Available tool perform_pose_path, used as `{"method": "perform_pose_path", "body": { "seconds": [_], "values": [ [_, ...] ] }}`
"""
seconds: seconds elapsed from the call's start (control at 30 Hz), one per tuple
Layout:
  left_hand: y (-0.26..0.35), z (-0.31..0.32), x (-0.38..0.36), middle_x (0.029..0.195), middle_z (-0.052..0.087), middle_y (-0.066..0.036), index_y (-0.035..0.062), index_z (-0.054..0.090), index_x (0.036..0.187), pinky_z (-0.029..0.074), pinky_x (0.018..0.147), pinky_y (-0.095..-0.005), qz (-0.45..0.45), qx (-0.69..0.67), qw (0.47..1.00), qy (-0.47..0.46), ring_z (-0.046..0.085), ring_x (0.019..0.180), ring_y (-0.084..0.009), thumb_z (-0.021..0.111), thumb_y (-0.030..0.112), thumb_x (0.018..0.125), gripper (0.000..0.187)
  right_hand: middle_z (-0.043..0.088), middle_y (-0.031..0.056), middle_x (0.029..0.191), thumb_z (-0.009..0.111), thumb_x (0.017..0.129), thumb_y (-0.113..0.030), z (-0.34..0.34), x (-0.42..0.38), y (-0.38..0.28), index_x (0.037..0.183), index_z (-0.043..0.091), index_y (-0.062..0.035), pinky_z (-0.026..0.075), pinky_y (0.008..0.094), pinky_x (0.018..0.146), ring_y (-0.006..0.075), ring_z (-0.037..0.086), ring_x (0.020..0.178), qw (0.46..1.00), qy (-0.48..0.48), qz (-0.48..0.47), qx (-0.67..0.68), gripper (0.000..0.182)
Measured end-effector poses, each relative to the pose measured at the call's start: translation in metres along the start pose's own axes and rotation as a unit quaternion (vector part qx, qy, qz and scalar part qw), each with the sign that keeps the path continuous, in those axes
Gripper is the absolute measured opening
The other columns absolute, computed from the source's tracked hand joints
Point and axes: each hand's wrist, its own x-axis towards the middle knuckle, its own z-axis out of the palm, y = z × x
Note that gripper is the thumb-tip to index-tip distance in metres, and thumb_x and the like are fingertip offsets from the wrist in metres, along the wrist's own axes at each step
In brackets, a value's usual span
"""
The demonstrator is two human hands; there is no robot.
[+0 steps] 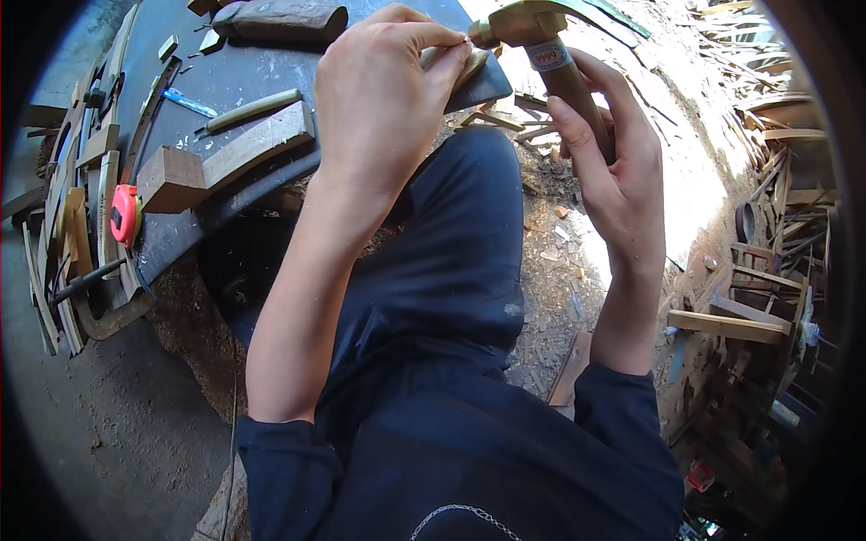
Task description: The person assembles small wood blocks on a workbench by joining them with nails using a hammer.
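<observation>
My left hand [379,99] pinches a small pale wooden piece [469,65] at the corner of a dark work slab [253,81]; its fingers are closed on the piece. My right hand [613,153] grips the wooden handle of a hammer [541,41] with a red-and-white label. The hammer's head is level with the wooden piece, right beside my left fingertips. My knee in dark blue trousers is under the slab's corner.
On the slab lie a wooden block [225,158], a knife-like tool [253,110], a blue pen [189,102] and a dark stone-like lump [284,18]. An orange tape measure [124,215] sits at its left edge. Wood scraps and shavings cover the ground to the right.
</observation>
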Motion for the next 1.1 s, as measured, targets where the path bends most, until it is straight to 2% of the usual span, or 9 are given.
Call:
{"method": "perform_pose_path", "body": {
  "seconds": [0.07,0.23,0.3,0.4,0.5,0.67,0.9,0.97,1.1],
  "values": [
    [0.0,-0.001,-0.001,0.097,0.078,-0.003,0.0118,0.085,0.102,0.056,0.074,-0.0281,-0.006,-0.007,1.0,-0.004,0.07,0.082,-0.0139,0.083,0.022,0.089,0.017,0.073,0.0188,0.112,0.069,0.101,-0.019,0.0,0.0,0.0,0.131,0.064,-0.001,0.055,0.0389,0.087,0.0309,0.073,0.1,1.0,0.001,0.007,0.006,0.035],
    [0.001,-0.002,0.0,0.097,0.078,-0.003,0.011,0.085,0.102,0.056,0.075,-0.0279,-0.029,-0.036,0.999,-0.009,0.072,0.084,-0.0136,0.083,0.022,0.089,0.017,0.071,0.0067,0.104,0.065,0.105,-0.021,-0.008,0.003,-0.004,0.144,0.058,-0.0027,0.046,0.0243,0.062,0.0062,0.059,0.071,0.999,-0.02,0.041,-0.016,0.043],
    [0.001,-0.002,0.0,0.097,0.078,-0.004,0.0103,0.085,0.102,0.056,0.076,-0.028,-0.027,-0.033,0.999,-0.011,0.072,0.084,-0.0139,0.083,0.022,0.089,0.017,0.071,0.0078,0.102,0.066,0.105,-0.021,-0.014,0.005,-0.015,0.144,0.059,-0.0026,0.047,0.0255,0.063,0.0078,0.061,0.072,0.994,-0.04,0.097,-0.03,0.044],
    [0.007,-0.007,0.003,0.096,0.078,-0.007,0.0069,0.084,0.1,0.057,0.076,-0.0301,-0.056,-0.038,0.997,-0.025,0.073,0.084,-0.0177,0.083,0.019,0.088,0.016,0.07,0.0099,0.101,0.065,0.105,-0.017,-0.015,0.014,-0.013,0.144,0.059,-0.0023,0.05,0.0281,0.066,0.0115,0.064,0.076,0.992,-0.05,-0.055,-0.1,0.043],
    [0.026,-0.019,0.011,0.093,0.076,-0.013,0.0017,0.082,0.096,0.057,0.076,-0.0335,-0.123,-0.075,0.988,-0.046,0.074,0.083,-0.0239,0.082,0.011,0.087,0.013,0.07,0.0127,0.104,0.064,0.105,-0.014,-0.023,0.022,-0.016,0.144,0.059,-0.0017,0.052,0.0299,0.071,0.0156,0.066,0.08,0.993,-0.078,-0.058,-0.073,0.041],
    [0.021,-0.014,0.009,0.092,0.076,-0.012,0.0017,0.082,0.097,0.057,0.075,-0.0335,-0.109,-0.074,0.991,-0.038,0.074,0.082,-0.0241,0.083,0.011,0.086,0.014,0.069,0.0231,0.101,0.069,0.097,-0.007,-0.032,0.036,-0.019,0.136,0.058,0.008,0.052,0.0437,0.075,0.0362,0.068,0.084,0.976,-0.103,-0.136,-0.137,0.044],
    [0.018,-0.014,0.008,0.091,0.076,-0.013,0.0025,0.083,0.096,0.057,0.075,-0.0341,-0.1,-0.08,0.991,-0.031,0.074,0.082,-0.0246,0.083,0.012,0.086,0.014,0.069,0.0224,0.1,0.069,0.097,-0.008,-0.034,0.039,-0.028,0.136,0.058,0.0087,0.053,0.043,0.076,0.0347,0.068,0.084,0.964,-0.102,-0.152,-0.195,0.044],
    [0.02,-0.016,0.008,0.092,0.076,-0.013,0.0027,0.083,0.096,0.057,0.075,-0.0342,-0.108,-0.075,0.991,-0.038,0.074,0.082,-0.0248,0.082,0.012,0.086,0.014,0.068,0.021,0.097,0.068,0.097,-0.007,-0.039,0.044,-0.041,0.135,0.058,0.0087,0.051,0.0425,0.074,0.0338,0.067,0.081,0.957,-0.178,-0.099,-0.207,0.042],
    [0.018,-0.017,0.006,0.093,0.076,-0.013,0.0024,0.082,0.096,0.057,0.076,-0.0341,-0.102,-0.095,0.99,-0.027,0.074,0.082,-0.025,0.082,0.013,0.086,0.014,0.068,0.0193,0.099,0.067,0.099,-0.009,-0.033,0.04,-0.024,0.137,0.058,0.0061,0.051,0.0401,0.074,0.0308,0.066,0.081,0.966,-0.096,-0.169,-0.172,0.041]
  ]
}}
